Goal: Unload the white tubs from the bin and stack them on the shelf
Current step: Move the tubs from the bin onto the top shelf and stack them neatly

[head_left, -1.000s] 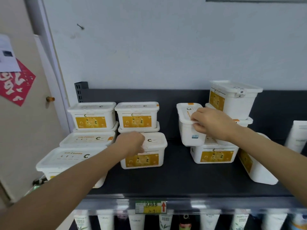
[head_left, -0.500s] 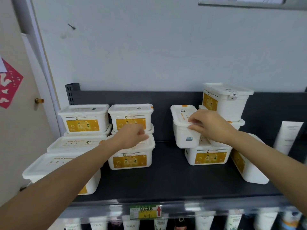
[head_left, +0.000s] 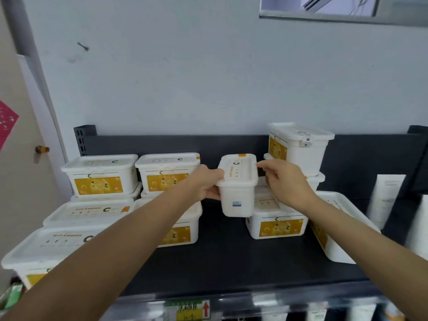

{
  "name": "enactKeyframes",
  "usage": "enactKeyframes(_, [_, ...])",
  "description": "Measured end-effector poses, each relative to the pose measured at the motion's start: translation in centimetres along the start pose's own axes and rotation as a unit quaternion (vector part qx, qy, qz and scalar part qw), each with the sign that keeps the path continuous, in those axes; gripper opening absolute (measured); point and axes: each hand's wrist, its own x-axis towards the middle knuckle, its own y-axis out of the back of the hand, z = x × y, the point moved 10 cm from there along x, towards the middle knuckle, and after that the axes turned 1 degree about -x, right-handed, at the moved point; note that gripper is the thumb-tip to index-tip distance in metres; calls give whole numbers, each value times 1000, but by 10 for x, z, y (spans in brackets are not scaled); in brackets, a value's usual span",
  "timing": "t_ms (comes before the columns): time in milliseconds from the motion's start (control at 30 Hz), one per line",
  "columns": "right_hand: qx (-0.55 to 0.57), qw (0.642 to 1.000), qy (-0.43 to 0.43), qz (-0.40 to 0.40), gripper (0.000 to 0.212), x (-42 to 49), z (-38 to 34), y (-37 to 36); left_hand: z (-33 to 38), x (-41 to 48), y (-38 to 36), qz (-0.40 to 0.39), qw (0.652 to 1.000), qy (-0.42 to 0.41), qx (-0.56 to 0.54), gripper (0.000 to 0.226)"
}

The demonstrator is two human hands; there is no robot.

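Observation:
A white tub [head_left: 237, 188] with its narrow end toward me hangs above the dark shelf [head_left: 222, 258], held from both sides. My left hand [head_left: 205, 181] grips its left side and my right hand [head_left: 284, 184] holds its right rim. Stacked white tubs with yellow labels [head_left: 99, 174] fill the shelf's left part. More tubs stand on the right: one low [head_left: 278, 224], one on top at the back [head_left: 298, 147], and one tipped on its side [head_left: 335, 228]. The bin is out of view.
White tubes [head_left: 384, 200] stand at the shelf's right end. A lower shelf with bottles and a price tag [head_left: 187, 310] runs below the front edge. A white wall rises behind, and a door with a red paper [head_left: 5, 121] is at left.
My left hand has moved right from the left front tub onto the narrow tub's left side. That tub has lifted off the right stack. The view tilted upward.

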Motion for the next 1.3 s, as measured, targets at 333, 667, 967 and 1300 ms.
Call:
enactKeyframes(333, [163,981,-103,-31,43,15,12,-36,11,-30,115,-42,988,-11,145,9])
enactKeyframes(667, [206,955,-94,-192,54,6,-33,-116,25,-15,206,86,955,-76,273,23])
enactKeyframes(967, [256,945,-113,-171,40,17,-41,-126,32,-49,147,34,801,-236,549,45])
enactKeyframes(1300, [272,935,-112,-196,33,15,-58,-143,30,-46,144,74,750,-263,603,51])
